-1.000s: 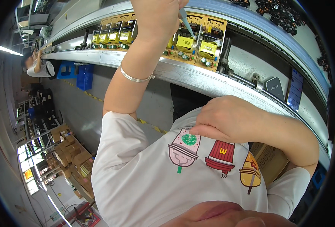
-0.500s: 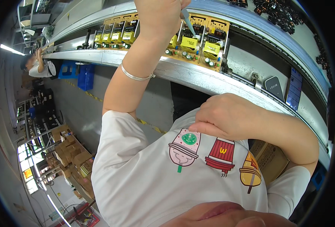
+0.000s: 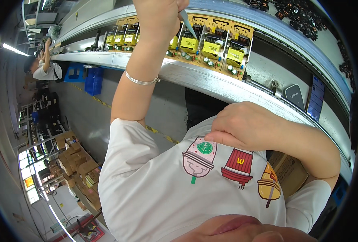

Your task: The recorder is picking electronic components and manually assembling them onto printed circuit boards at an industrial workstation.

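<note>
My left hand [image 3: 158,18], wearing a silver bangle, is closed around a tool with a tapered pale-blue nozzle [image 3: 188,25]; the tool's body is hidden by the hand. The nozzle's tip points down at the third circuit board [image 3: 184,56] from the right, beside its yellow transformer [image 3: 189,44]; contact cannot be made out. More tan boards with yellow transformers stand in a row on both sides, partly covered by my left hand and wrist. My right hand [image 3: 245,125] rests curled in front of my shirt, its fingertips and palm out of sight.
The boards sit between the metal rails [image 3: 211,80] of a conveyor line. Right of them lie a dark small device [image 3: 294,96] and a phone [image 3: 315,99]. Dark coil-like parts [image 3: 304,20] are heaped at the far right. A blue bin [image 3: 93,80] and a co-worker [image 3: 45,68] are at the left.
The row of boards has slid right along the rails. My left hand and the nozzle have shifted left, from the second board from the right to the third. My right hand stays put.
</note>
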A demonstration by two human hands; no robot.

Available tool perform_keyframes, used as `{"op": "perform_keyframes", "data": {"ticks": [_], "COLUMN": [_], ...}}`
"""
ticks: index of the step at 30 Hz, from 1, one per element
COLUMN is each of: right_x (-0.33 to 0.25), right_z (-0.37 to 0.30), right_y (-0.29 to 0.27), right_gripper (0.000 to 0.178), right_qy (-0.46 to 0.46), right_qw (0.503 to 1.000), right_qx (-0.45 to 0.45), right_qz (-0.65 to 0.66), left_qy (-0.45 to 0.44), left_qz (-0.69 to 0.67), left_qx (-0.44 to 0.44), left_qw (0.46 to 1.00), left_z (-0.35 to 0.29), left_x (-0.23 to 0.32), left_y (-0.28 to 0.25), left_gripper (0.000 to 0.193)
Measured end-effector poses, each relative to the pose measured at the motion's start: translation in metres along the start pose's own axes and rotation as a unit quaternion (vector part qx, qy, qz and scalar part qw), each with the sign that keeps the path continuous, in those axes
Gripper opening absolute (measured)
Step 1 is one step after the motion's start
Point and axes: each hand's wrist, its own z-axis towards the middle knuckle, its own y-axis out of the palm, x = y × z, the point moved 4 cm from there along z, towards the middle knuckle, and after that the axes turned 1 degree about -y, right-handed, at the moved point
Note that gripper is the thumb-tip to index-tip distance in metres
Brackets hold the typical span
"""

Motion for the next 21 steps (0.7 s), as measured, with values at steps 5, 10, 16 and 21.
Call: {"op": "perform_keyframes", "data": {"ticks": [5, 10, 16, 21], "right_x": [-0.002, -0.005, -0.005, -0.006], "right_z": [0.014, 0.023, 0.026, 0.028], "right_y": [0.003, 0.004, 0.005, 0.005], "right_gripper": [0.053, 0.053, 0.040, 0.049], "right_qy": [0.008, 0.002, 0.013, 0.006], "right_qw": [1.000, 1.000, 1.000, 1.000], "right_qx": [-0.001, 0.002, -0.019, -0.004], "right_qz": [0.003, 0.004, -0.009, -0.006], "left_qy": [-0.001, -0.008, -0.005, -0.009], "left_qz": [-0.005, -0.010, -0.011, -0.015], "left_qx": [-0.015, -0.021, -0.016, -0.024], "left_qw": [1.000, 1.000, 1.000, 1.000], "left_z": [0.002, 0.005, 0.004, 0.005], "left_x": [0.002, 0.004, 0.006, 0.008], "left_y": [-0.008, -0.016, -0.015, -0.013], "left_gripper": [0.017, 0.017, 0.018, 0.020]}}
